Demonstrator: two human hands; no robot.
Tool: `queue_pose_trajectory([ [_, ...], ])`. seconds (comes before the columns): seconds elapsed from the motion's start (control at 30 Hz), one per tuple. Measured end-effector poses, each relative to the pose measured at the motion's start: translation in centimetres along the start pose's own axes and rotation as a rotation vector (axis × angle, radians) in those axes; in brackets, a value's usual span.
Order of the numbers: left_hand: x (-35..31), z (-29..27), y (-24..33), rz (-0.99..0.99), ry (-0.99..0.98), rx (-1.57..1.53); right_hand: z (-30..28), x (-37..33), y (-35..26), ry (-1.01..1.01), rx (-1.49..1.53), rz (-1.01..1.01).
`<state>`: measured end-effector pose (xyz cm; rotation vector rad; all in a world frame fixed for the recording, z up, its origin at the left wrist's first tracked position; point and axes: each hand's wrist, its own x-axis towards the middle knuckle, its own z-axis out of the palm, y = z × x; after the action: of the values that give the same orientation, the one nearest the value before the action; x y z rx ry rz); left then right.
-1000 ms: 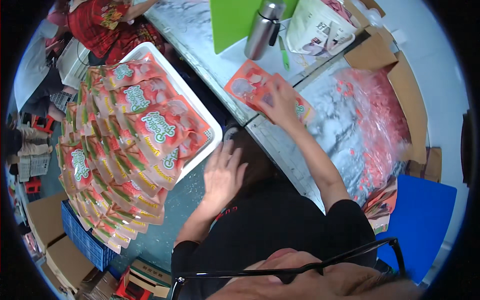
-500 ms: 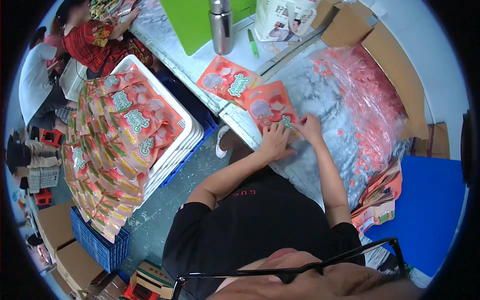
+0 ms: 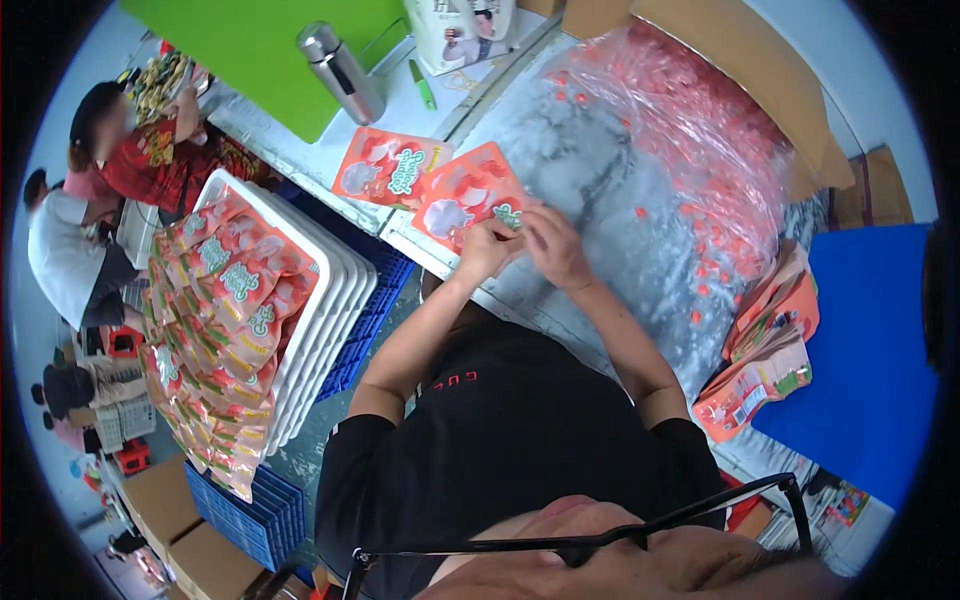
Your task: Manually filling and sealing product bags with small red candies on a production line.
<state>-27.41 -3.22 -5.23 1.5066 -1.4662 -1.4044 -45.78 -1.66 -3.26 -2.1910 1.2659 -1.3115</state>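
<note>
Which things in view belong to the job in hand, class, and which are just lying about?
Likely part of the job:
near pouch at the left hand and right hand
second pouch beside it
piled pouches on white trays
red heap with clear plastic

Seemingly just lying about:
steel flask
green tool
white bag
blue board

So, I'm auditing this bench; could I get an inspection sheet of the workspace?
Surface: marbled grey tabletop, small red pieces scattered
Job's things: left printed pouch, partly under right printed pouch
Clutter: steel thermos flask, green knife-like tool, clear plastic sheeting
Hands: left hand and right hand close together at right printed pouch's lower edge; grip unclear
Cables: nothing clearly seen
Surroundings: stacked white trays bearing piled pouches; blue board; person in red patterned clothing
</note>
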Motion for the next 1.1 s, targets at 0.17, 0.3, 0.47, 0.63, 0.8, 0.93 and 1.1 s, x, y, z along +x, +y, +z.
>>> queue_pose_trajectory([
  [0.17, 0.8, 0.5, 1.0, 0.065, -0.062, -0.143, -0.8, -2.5, 1.3, -0.005, -0.167, -0.143],
  [0.3, 1.1, -0.5, 1.4, -0.223, -0.222, -0.637, -1.8, -2.0, 1.0, 0.0, -0.254, -0.254],
  [0.47, 1.0, 0.8, 1.5, -0.207, -0.179, -0.587, -4.0, -0.8, -1.7, -0.14, -0.299, -0.264],
  [0.63, 0.1, 0.6, 6.3, -0.154, -0.241, -0.503, -4.3, 0.1, -1.0, -0.183, -0.317, -0.333],
  [0.8, 0.6, -0.4, 7.1, -0.184, -0.435, -0.392, -6.5, 1.7, -1.6, -0.07, -0.131, -0.422],
  [0.93, 0.2, 0.2, 6.8, -0.059, -0.485, -0.186, -5.4, 1.0, -1.1, -0.157, -0.092, -0.443],
  [1.1, 0.5, 0.2, 7.6, 0.007, -0.522, 0.154, -5.2, 0.6, -0.4, -0.329, -0.159, -0.43],
])
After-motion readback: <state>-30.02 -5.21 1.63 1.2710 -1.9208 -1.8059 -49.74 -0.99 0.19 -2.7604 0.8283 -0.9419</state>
